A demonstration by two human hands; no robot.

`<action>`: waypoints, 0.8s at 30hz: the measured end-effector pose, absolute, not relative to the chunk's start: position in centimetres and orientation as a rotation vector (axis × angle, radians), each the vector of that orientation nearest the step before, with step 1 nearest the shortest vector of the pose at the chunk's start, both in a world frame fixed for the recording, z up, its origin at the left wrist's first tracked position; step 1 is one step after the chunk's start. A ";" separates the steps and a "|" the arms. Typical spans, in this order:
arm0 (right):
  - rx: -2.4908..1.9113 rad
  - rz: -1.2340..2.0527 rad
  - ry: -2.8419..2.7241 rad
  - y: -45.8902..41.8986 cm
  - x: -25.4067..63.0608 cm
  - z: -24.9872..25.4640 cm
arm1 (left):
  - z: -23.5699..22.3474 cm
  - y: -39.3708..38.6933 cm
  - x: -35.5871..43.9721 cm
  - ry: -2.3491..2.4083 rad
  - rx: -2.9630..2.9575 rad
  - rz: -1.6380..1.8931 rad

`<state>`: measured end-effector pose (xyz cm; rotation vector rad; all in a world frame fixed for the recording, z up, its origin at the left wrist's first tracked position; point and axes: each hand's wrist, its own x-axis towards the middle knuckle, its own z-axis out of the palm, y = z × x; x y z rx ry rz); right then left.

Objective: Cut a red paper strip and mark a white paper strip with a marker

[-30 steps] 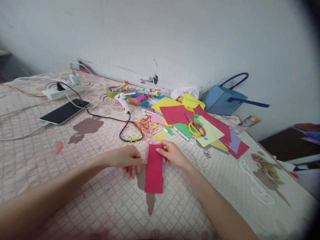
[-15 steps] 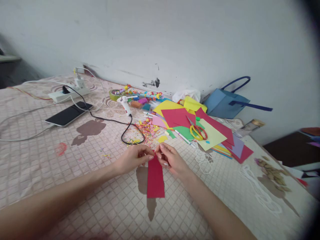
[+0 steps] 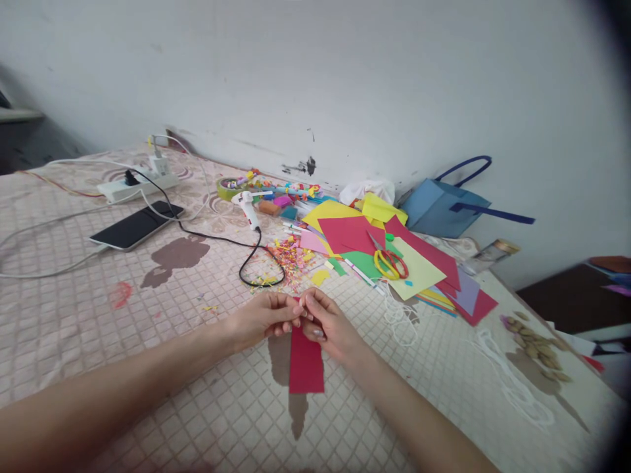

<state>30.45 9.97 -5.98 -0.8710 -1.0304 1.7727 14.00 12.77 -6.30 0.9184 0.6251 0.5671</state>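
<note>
A strip of red paper (image 3: 306,368) lies lengthwise on the tablecloth in front of me, its far end partly covered by my fingers. My left hand (image 3: 263,318) comes in from the left, thumb and forefinger pinched together over that far end. From the right, my right hand (image 3: 328,322) is closed in a pinch too, its fingertips touching those of the left. Whatever sits between the fingertips is too small or too hidden to name. Beyond the hands lies a heap of colourful paper scraps (image 3: 290,256).
Behind are a white glue gun (image 3: 248,209) with a black cord, scissors (image 3: 389,263) on coloured paper sheets (image 3: 419,266), and a blue bag (image 3: 446,207). White string (image 3: 401,318) lies to the right. A tablet (image 3: 135,226) and a power strip (image 3: 138,186) are at left.
My hands have drawn together, the right one shifting left until the fingertips meet. The red paper strip stays in nearly the same place.
</note>
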 end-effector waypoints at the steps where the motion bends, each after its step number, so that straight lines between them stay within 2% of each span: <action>1: -0.847 1.792 -0.998 9.9 30.4 -6.1 | -6.4 12.8 14.0 0.621 0.925 0.583; 14: -0.892 1.608 -0.969 9.7 29.7 -6.3 | -6.2 12.6 14.1 0.673 0.999 0.658; 20: -0.835 1.642 -0.871 9.7 29.5 -6.9 | -5.7 12.3 14.2 0.675 0.886 0.671; 24: -0.991 1.453 -1.033 9.8 29.9 -6.8 | -6.0 12.7 14.0 0.646 0.941 0.729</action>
